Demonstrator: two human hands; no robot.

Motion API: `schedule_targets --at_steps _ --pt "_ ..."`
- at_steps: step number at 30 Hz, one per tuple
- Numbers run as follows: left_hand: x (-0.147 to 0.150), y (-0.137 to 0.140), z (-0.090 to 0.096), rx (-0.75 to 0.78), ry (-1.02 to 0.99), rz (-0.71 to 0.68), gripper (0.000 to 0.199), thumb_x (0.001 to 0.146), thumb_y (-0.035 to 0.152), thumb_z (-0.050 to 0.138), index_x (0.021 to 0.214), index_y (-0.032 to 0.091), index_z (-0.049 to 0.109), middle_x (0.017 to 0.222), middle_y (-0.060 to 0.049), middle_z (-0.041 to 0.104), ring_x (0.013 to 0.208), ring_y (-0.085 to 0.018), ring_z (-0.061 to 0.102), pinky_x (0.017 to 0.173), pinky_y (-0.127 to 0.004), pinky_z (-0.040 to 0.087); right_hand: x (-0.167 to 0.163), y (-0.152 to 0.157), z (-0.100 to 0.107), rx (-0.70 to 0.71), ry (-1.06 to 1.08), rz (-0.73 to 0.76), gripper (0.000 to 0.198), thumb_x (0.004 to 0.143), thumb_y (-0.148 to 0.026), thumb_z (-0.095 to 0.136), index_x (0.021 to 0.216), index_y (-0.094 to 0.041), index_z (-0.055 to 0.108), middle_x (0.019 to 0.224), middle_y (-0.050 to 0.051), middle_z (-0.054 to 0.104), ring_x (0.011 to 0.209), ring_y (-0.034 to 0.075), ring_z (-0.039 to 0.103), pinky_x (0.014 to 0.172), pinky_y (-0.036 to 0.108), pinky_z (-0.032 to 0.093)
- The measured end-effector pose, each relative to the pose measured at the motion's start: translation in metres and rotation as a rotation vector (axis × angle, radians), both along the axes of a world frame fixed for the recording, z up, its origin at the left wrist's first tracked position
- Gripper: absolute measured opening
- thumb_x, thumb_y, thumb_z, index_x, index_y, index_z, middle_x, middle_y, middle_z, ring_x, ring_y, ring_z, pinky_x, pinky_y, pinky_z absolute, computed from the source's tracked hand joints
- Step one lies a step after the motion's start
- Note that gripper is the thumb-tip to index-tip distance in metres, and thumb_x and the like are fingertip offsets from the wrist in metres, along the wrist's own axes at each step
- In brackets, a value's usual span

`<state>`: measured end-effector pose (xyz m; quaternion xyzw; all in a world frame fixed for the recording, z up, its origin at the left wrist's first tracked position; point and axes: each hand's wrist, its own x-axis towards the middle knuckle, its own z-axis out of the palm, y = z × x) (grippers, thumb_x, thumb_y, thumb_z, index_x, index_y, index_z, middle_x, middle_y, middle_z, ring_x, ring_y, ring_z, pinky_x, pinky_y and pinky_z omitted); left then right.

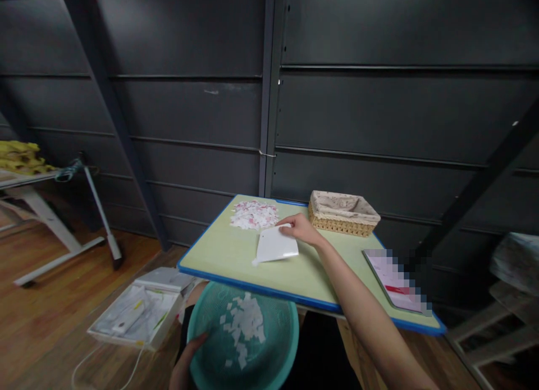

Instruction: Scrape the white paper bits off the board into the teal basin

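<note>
My right hand pinches the top edge of a stiff white sheet, which stands tilted just over the tabletop. A small white scrap lies at the sheet's lower left corner. Below the table edge, my left hand grips the left rim of a green plastic mesh basket, thumb inside and the other fingers hidden. The basket rests at my lap and holds many small white square pieces. Behind the sheet, a heap of white and pinkish scraps lies on the table.
The light green table has a blue edge. A lined wicker basket stands at its back right, and a tablet lies at the right. An opened white box sits on the floor at left. A dark panel wall rises behind.
</note>
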<state>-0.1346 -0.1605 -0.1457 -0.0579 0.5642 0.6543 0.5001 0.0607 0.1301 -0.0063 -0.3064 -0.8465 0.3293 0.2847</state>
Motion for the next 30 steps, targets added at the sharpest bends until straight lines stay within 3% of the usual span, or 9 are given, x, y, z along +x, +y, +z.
schedule_targets --at_steps 4,8,13,15,19,21,23,26,30 --pt "0.015 0.001 0.032 0.04 0.0 -0.035 0.07 0.08 0.023 0.063 0.14 -0.004 0.039 0.049 -0.001 0.07 0.064 -0.03 0.074 0.081 -0.044 0.058 -0.003 -0.005 -0.001 -0.091 0.012 0.132 0.029 0.069 -0.025 0.061 0.088 -0.011 0.078 0.082 0.006 0.075 0.069 0.018 0.063 0.061 0.025 0.044" --pt "0.023 0.004 0.049 0.071 -0.028 -0.034 0.059 0.079 0.016 0.062 0.134 0.0 0.049 0.061 -0.005 0.076 0.084 -0.032 0.075 0.087 -0.044 0.056 -0.009 -0.012 -0.004 -0.21 0.039 0.222 0.028 0.067 -0.027 0.064 0.086 -0.012 0.078 0.078 0.005 0.074 0.068 0.016 0.061 0.061 0.025 0.043" --pt "0.023 0.003 0.052 0.085 -0.09 -0.013 0.06 0.078 0.022 0.065 0.133 0.002 0.052 0.08 -0.011 0.081 0.095 -0.032 0.073 0.091 -0.044 0.054 -0.014 -0.017 -0.006 -0.361 0.039 0.32 0.031 0.066 -0.033 0.07 0.087 -0.011 0.077 0.078 0.006 0.073 0.067 0.015 0.06 0.059 0.025 0.043" --pt "0.021 0.002 0.048 0.087 -0.088 -0.031 0.064 0.077 0.023 0.066 0.135 0.002 0.05 0.083 -0.011 0.081 0.096 -0.032 0.073 0.091 -0.044 0.054 -0.012 -0.013 -0.007 -0.366 0.104 0.266 0.037 0.067 -0.036 0.071 0.093 -0.011 0.075 0.08 0.006 0.072 0.066 0.015 0.059 0.058 0.025 0.042" --pt "0.02 0.003 0.042 0.072 -0.058 -0.031 0.067 0.074 0.019 0.067 0.137 0.004 0.049 0.078 -0.009 0.081 0.095 -0.033 0.073 0.088 -0.044 0.055 -0.003 0.006 -0.007 -0.131 0.282 -0.125 0.045 0.075 -0.044 0.065 0.108 -0.014 0.067 0.073 0.003 0.067 0.06 0.015 0.056 0.051 0.023 0.037" --pt "0.022 0.004 0.043 0.056 -0.043 -0.008 0.068 0.074 0.016 0.067 0.138 0.007 0.048 0.079 -0.008 0.081 0.094 -0.032 0.073 0.087 -0.043 0.056 0.001 0.015 -0.009 0.073 0.283 -0.349 0.036 0.08 -0.044 0.06 0.103 -0.016 0.066 0.07 0.003 0.066 0.062 0.017 0.057 0.053 0.024 0.037" --pt "0.024 0.005 0.046 0.038 -0.037 0.016 0.067 0.075 0.015 0.065 0.139 0.007 0.048 0.08 -0.008 0.081 0.093 -0.032 0.073 0.087 -0.043 0.056 0.004 0.019 -0.012 0.265 0.221 -0.482 0.029 0.084 -0.041 0.056 0.097 -0.017 0.066 0.071 0.004 0.067 0.065 0.02 0.059 0.057 0.026 0.039" --pt "0.026 0.005 0.046 0.044 -0.046 0.015 0.065 0.078 0.02 0.063 0.138 0.001 0.047 0.077 -0.011 0.081 0.093 -0.033 0.073 0.088 -0.045 0.056 0.002 0.016 -0.018 0.46 0.088 -0.505 0.026 0.089 -0.038 0.052 0.099 -0.019 0.067 0.08 0.006 0.072 0.068 0.021 0.063 0.06 0.027 0.04" --pt "0.023 0.003 0.039 0.04 -0.055 0.009 0.069 0.077 0.023 0.065 0.139 0.002 0.045 0.08 -0.011 0.081 0.093 -0.034 0.073 0.088 -0.047 0.056 -0.008 0.007 -0.026 0.592 -0.05 -0.463 0.025 0.094 -0.036 0.05 0.104 -0.022 0.068 0.092 0.006 0.075 0.074 0.022 0.068 0.064 0.027 0.043"
